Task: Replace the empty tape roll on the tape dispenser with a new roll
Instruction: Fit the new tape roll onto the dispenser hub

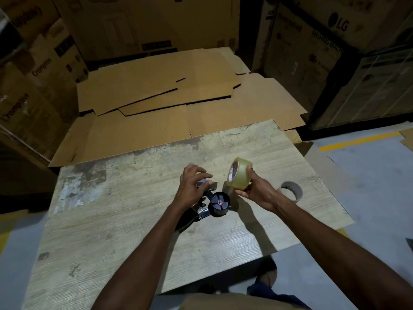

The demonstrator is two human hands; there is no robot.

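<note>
Now the dispenser (204, 212) is sitting low at the table (111, 220); whether it is resting on it I cannot tell. Its black hub (219, 203) is standing bare, with no roll on it. The left hand (192, 186) is gripping the front end of the dispenser, fingers curled over it. Just right of the dispenser and a little above, the right hand (257, 189) is holding the new roll (239, 175) by its rim, tilted, not touching the hub. Farther right of the dispenser, the empty roll (290, 190) is sitting on the table. Behind the dispenser, flat cardboard sheets (167, 97) are lying, with boxes (33, 86) standing around them.
</note>
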